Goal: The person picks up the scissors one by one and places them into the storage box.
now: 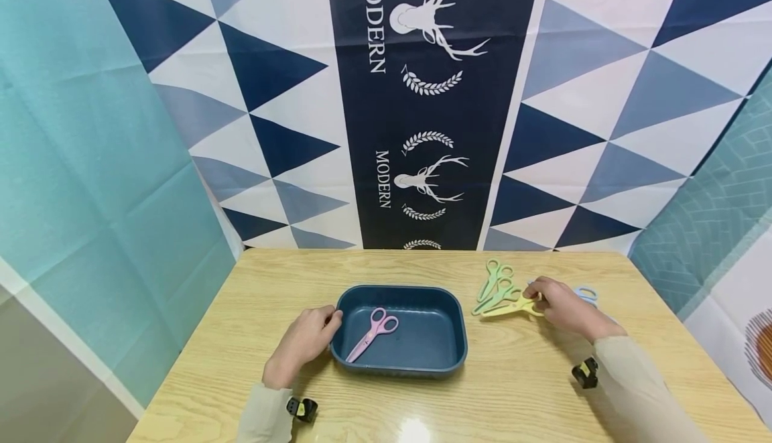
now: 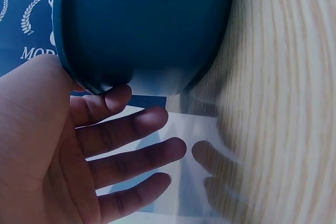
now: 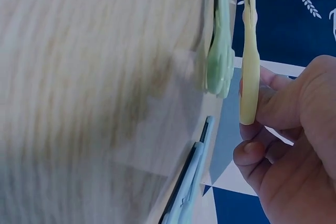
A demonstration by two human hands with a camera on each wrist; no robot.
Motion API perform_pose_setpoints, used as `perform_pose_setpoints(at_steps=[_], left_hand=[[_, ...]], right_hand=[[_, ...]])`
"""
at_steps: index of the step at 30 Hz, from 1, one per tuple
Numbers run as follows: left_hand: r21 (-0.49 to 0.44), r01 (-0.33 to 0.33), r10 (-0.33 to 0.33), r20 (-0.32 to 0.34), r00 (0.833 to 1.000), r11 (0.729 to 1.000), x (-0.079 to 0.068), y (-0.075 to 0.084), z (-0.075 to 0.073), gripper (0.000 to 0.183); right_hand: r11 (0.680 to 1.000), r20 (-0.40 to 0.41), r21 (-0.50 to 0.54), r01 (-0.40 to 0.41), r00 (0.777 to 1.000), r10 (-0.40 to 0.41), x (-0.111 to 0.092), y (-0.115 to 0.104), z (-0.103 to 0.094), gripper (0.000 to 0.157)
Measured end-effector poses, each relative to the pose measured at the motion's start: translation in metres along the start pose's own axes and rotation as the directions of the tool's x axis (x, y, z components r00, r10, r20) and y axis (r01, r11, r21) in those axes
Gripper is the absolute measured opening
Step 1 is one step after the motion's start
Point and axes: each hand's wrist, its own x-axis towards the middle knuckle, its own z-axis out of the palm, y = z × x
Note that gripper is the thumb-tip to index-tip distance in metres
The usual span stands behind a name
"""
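Note:
A dark blue rectangular tray stands on the table, and a pair of pink scissors lies inside it. My left hand pinches the tray's left wall near the rim between thumb and forefinger; in the left wrist view the other fingers extend free below. To the right of the tray, my right hand pinches yellow scissors by the handle end, raised off the tabletop in the right wrist view. Their blades point left, towards the tray. Light blue scissors lie partly hidden behind this hand.
Two pairs of green scissors lie just left of the right hand, one behind the other. The wooden table ends at the back against a patterned cloth with triangles and deer heads. Teal cloth hangs at the left.

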Motion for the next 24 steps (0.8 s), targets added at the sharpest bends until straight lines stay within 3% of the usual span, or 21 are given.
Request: perform_pose_setpoints(at_steps=[8, 16, 24], left_hand=[[-0.006, -0.012, 0.012, -0.008, 1.000, 1.000, 0.000, 0.000, 0.002, 0.035], [-0.007, 0.002, -0.002, 0.005, 1.000, 1.000, -0.001, 0.000, 0.001, 0.035], [0.001, 0.008, -0.008, -0.001, 1.000, 1.000, 0.000, 0.001, 0.000, 0.035]], right_hand=[[1.000, -0.048, 0.007, 0.019, 0.999, -0.018, 0.005, -0.003, -0.002, 0.022], [1.000, -0.038, 0.009, 0.002, 0.999, -0.001, 0.013, -0.005, -0.004, 0.018], [0.999, -0.057, 0.004, 0.036, 0.998, -0.036, 0.020, -0.011, -0.007, 0.018]])
